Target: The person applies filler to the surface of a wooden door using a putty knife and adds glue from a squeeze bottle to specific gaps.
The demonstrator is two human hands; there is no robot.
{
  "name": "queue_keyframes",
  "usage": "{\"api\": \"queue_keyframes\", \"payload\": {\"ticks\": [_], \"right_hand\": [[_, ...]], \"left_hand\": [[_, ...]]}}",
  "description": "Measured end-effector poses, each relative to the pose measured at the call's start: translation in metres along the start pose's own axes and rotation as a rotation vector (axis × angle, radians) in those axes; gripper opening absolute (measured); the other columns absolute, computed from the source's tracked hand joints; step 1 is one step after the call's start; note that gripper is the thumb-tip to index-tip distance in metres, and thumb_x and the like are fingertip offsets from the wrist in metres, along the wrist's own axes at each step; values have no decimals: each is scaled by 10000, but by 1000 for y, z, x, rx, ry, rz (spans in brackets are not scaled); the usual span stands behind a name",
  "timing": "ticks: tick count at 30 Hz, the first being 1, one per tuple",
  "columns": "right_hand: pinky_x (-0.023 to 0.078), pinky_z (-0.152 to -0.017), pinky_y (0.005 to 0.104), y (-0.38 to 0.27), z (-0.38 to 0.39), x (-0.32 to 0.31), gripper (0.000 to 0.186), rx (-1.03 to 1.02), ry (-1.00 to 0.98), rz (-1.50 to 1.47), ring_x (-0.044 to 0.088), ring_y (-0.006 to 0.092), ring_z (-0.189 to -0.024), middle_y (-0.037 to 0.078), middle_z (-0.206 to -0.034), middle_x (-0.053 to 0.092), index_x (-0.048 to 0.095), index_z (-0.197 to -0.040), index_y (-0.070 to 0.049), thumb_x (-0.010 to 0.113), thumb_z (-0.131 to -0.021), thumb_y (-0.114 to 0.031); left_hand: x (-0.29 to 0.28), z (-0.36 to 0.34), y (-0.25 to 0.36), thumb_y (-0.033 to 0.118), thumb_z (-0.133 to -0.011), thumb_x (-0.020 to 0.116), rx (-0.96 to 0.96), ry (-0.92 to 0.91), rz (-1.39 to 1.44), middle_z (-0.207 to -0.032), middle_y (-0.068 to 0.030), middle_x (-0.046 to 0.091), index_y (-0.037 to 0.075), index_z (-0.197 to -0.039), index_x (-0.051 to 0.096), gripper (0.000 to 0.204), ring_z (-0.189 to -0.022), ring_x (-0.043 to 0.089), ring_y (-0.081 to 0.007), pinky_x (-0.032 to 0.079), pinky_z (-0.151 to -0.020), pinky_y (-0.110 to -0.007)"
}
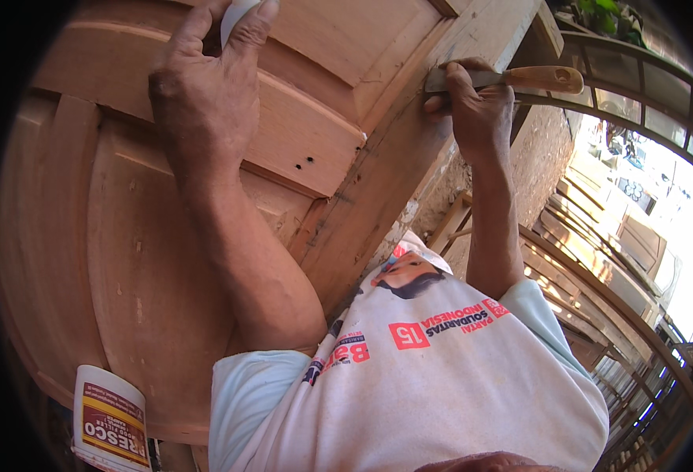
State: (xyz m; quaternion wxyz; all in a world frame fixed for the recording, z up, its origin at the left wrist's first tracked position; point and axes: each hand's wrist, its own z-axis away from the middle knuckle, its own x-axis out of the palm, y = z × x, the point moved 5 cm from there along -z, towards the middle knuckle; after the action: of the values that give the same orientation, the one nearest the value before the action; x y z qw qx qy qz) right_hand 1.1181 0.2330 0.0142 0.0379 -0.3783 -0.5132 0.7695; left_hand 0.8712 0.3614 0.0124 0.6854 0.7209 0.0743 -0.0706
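My right hand [480, 106] is closed around a putty knife with a wooden handle [545, 78], which points to the right. The knife's metal blade [438, 81] lies by the edge of a wooden door frame member [386, 185]. At the top edge, my left hand [208, 102] pinches a small white object [237, 17] between thumb and fingers. The picture cuts that object off, so its kind does not show. Below both hands lies a panelled wooden door [307, 118], with small dark holes near a rail's end.
A white tub with a brown and yellow label [110, 417] stands at the lower left, by the door. To the right lean several wooden boards and frames [598, 259]. A curved metal-framed structure [645, 86] spans the upper right, near green leaves [602, 14].
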Motion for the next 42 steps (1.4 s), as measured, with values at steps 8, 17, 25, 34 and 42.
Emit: {"api": "queue_keyframes", "payload": {"ticks": [8, 17, 25, 34, 42], "right_hand": [[575, -512, 252, 2, 16, 7, 225, 34, 18, -44, 704, 150, -564, 111, -677, 694, 654, -983, 93, 585, -1013, -120], [586, -518, 256, 6, 29, 14, 229, 84, 31, -106, 707, 145, -583, 114, -710, 699, 625, -1063, 78, 579, -1026, -143], [594, -580, 263, 2, 52, 14, 244, -50, 25, -252, 710, 134, -649, 120, -807, 708, 622, -1104, 61, 614, -1031, -171], [578, -741, 362, -2, -5, -23, 168, -633, 173, 438, 723, 298, -841, 145, -1029, 716, 717, -1104, -33, 704, -962, -122], [575, -731, 383, -30, 72, 3, 292, -415, -627, 190, 698, 318, -845, 101, -1023, 690, 712, -1230, -117, 688, -946, -54]], "left_hand": [[-1, 1, 6, 283, -965, 769, 70, 10, -87, -758, 21, 602, 1, -1003, 711, 290, -740, 528, -77, 459, -676, -280], [4, -1, -11, 306, -951, 784, -20, -7, 41, -756, 31, 597, 6, -1001, 716, 312, -735, 521, -73, 445, -667, -274], [4, 0, -5, 302, -967, 769, 38, -31, 9, -755, 40, 588, 0, -1001, 713, 310, -732, 512, -68, 435, -660, -263], [3, -4, -6, 269, -965, 775, -38, -56, 12, -763, 53, 589, 3, -1019, 720, 277, -743, 528, -55, 456, -681, -250], [-6, 1, -12, 313, -984, 750, -77, -117, -93, -872, -58, 649, -13, -1117, 708, 355, -791, 583, -142, 503, -739, -333]]}}
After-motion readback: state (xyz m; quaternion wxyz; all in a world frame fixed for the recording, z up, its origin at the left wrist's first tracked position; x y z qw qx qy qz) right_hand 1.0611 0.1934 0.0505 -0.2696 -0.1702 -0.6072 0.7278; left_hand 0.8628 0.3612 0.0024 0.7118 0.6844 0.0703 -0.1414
